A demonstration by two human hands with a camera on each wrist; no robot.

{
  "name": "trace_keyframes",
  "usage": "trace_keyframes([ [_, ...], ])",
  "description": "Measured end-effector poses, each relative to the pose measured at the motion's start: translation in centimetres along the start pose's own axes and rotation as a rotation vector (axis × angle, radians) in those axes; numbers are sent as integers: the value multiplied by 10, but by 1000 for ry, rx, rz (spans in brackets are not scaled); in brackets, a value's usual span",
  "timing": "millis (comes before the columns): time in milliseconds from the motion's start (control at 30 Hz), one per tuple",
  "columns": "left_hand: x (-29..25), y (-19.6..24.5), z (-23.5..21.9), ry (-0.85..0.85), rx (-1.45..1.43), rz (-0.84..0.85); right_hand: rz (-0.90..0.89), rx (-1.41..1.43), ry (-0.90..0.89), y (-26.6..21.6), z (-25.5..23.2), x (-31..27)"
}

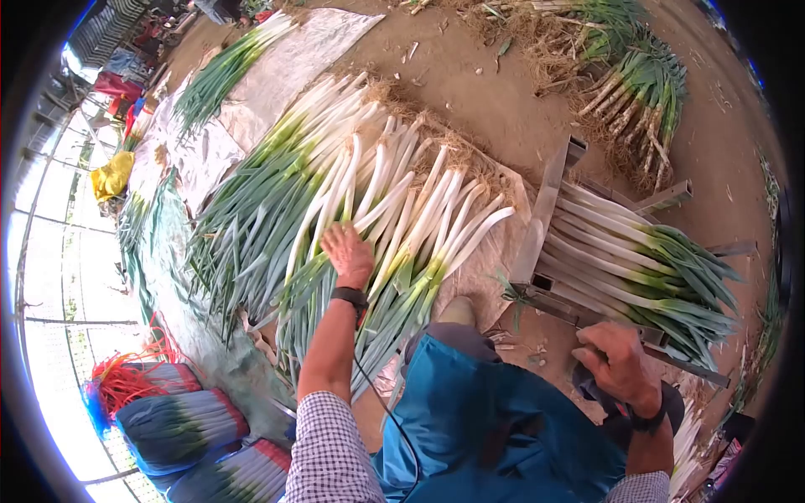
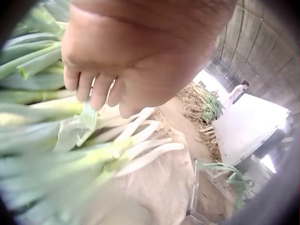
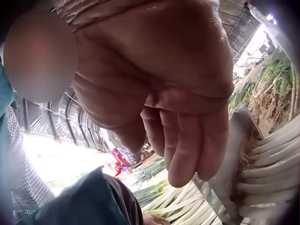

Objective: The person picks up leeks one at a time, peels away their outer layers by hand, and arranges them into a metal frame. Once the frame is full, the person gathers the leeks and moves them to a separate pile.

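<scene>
A broad row of long green onions (image 1: 277,189), with white stalks and green leaves, lies on a ground sheet in the head view. My left hand (image 1: 348,256) reaches over these onions, its fingers stretched across the white stalks. In the left wrist view, the left fingertips (image 2: 98,93) come right to a pale, torn-looking leaf (image 2: 77,129). My right hand (image 1: 616,360) hangs loosely curled, holding nothing, above my knee and beside a metal frame (image 1: 537,218). More onions (image 1: 625,251) lie side by side in this frame, roots toward its upright plate and leaves pointing right.
Bound onion bundles (image 1: 180,423) and red ties (image 1: 126,377) are at lower left. Rooted onions with soil (image 1: 637,101) lie at upper right on bare earth. Another onion pile (image 1: 231,71) rests on the pale sheet (image 1: 327,33). A yellow bag (image 1: 111,176) sits at far left.
</scene>
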State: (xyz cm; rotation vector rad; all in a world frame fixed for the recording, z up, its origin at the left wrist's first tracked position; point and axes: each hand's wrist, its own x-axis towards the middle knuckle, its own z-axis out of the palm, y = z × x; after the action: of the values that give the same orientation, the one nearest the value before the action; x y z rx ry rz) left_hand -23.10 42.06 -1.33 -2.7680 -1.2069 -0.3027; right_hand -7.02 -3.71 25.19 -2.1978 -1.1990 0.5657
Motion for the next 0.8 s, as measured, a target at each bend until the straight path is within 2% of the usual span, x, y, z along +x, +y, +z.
trace_keyframes([
  [33, 10, -7, -16, -119, 34, -87, 0, -13, -2, 0, 0, -1],
  [67, 16, -25, -8, -127, 122, -152, 4, -45, 2, 1, 1, -4],
  [167, 16, -56, 14, -379, 9, -433, 28, -51, -32, 13, 9, -11],
  [267, 15, -47, 4, -497, -12, -473, 49, -108, -67, 18, 14, -13],
  [367, 11, -45, 11, -466, -37, -460, 68, -117, -104, 16, 15, -11],
  [400, 4, -42, 14, -369, -11, -403, 63, -124, -96, 15, 14, -10],
  [500, -13, -33, 26, -324, -84, -358, 36, -155, -69, 10, 13, -7],
  [667, -46, -8, 21, -270, -153, -157, 5, -195, -66, 1, 17, -6],
  [733, -77, 9, 24, -231, -181, -57, 5, -200, -88, -3, 17, -2],
  [800, -95, 18, 32, -255, -151, 1, 3, -205, -108, -4, 19, 1],
])
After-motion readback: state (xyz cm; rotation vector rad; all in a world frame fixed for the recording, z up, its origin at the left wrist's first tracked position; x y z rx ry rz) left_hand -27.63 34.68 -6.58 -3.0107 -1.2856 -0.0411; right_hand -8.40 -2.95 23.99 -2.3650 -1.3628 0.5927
